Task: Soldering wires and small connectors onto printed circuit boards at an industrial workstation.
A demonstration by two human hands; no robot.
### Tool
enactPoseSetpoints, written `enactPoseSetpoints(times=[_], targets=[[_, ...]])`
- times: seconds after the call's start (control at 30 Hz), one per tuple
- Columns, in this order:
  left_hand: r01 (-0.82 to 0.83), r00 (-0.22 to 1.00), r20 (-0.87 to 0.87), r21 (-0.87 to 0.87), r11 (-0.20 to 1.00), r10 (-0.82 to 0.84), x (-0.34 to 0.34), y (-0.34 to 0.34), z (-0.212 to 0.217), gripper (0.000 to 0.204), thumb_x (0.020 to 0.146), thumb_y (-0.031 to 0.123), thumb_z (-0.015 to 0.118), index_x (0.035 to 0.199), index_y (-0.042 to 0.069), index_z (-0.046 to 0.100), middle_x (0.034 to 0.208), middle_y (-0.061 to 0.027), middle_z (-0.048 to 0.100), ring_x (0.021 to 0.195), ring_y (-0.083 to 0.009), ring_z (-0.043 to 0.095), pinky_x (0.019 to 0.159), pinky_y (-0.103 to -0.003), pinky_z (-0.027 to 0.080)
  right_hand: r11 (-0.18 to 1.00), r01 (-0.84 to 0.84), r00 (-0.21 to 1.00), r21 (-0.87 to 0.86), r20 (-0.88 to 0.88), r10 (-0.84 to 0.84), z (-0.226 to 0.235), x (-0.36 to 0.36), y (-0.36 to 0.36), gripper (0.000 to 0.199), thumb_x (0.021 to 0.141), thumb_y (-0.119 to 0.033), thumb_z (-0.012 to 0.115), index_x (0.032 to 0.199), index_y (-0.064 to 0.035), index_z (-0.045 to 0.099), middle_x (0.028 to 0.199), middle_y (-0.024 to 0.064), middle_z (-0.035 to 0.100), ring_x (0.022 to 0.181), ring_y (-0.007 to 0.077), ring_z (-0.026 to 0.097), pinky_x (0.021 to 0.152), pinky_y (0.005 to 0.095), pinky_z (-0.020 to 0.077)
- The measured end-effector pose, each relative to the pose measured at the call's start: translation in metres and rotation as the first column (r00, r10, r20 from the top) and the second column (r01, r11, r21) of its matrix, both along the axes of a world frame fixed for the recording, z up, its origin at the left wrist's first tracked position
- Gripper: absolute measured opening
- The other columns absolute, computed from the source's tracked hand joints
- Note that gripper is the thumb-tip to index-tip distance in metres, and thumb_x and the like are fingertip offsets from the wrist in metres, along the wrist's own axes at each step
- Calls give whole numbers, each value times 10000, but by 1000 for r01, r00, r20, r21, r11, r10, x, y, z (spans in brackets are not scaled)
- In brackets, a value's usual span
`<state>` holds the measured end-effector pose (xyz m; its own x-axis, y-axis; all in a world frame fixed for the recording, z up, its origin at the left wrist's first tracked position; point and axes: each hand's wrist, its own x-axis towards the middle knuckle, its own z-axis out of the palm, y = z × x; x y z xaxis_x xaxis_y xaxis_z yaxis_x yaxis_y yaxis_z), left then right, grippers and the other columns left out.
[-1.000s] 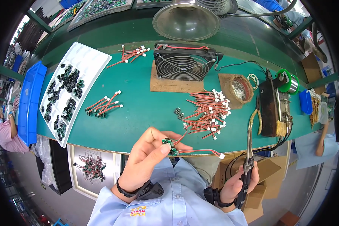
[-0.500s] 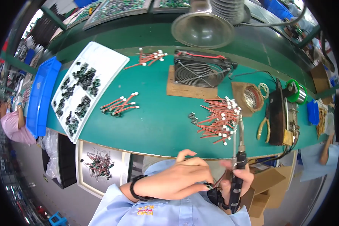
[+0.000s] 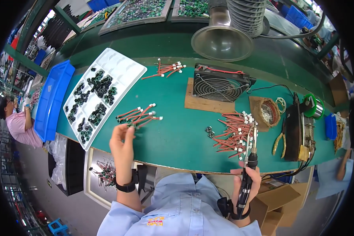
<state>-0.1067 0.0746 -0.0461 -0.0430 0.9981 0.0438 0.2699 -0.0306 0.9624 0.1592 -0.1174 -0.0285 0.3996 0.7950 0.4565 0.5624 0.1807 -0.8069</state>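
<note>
My left hand [image 3: 122, 147] is over the near-left part of the green bench, its thumb and fingertips closed at a small green circuit board [image 3: 132, 125] with red wires. It touches a small pile of wired boards [image 3: 137, 114] there; blur hides the exact contact. My right hand [image 3: 255, 177] wraps round the black handle of a soldering iron [image 3: 246, 188], which points away from me. A thin metal tube runs along the iron. Its tip is at the edge of a large heap of red wires with white connectors [image 3: 238, 131]. Several dark small parts [image 3: 209, 131] lie beside that heap.
A white compartment tray [image 3: 124, 74] of small boards and a blue bin [image 3: 53, 102] stand left. Behind are more wires [image 3: 169, 69], a fan [image 3: 220, 84] and a fume hood [image 3: 223, 43]. Pliers [image 3: 279, 144], a tin [image 3: 268, 112] and a solder spool [image 3: 314, 106] are right.
My left hand has moved from beside the iron, in front of my chest, leftward to the small pile with the wired board. My right hand still grips the soldering iron, now slightly farther forward.
</note>
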Motion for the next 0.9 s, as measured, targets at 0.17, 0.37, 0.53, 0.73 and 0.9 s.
enactPoseSetpoints(times=[0.17,0.37,0.53,0.73,0.9], targets=[[-183,896,-370,194,964,245,3,3,14,229,832,101,619,1026,-3,556,962,-69,586,758,-119,545,663,-240,425,995,96,994,-15,-48,-96,-4,3,-7,333,836,-28,585,1131,-43,432,922,193,620,757,225,632,690,329,507],[434,837,-389,42,900,-386,32,-36,64,306,799,90,626,1087,17,552,1041,-101,580,883,-218,556,758,-342,428,992,124,982,-17,-142,-125,-22,11,-10,304,816,39,587,1081,-43,464,883,160,636,747,218,631,683,317,501],[882,405,-426,-50,468,-809,82,-44,80,345,803,129,617,1133,48,555,1073,-138,553,923,-320,542,800,-389,449,979,204,967,-3,155,-201,-12,21,11,305,769,90,616,1016,-55,511,870,129,629,712,221,617,649,306,490],[862,300,-675,-111,495,-674,132,-8,52,311,817,122,601,1121,87,545,957,-161,517,868,-350,556,737,-393,478,976,219,908,-17,371,-197,-5,3,47,323,722,75,628,996,-68,536,776,101,569,705,270,540,630,344,427],[812,217,-716,-245,530,-663,150,-2,48,259,795,125,625,1030,71,529,944,-164,513,804,-360,568,688,-429,479,963,249,905,-99,378,-195,-7,-10,67,322,716,12,560,1028,-60,524,787,88,537,762,268,506,667,360,376]])
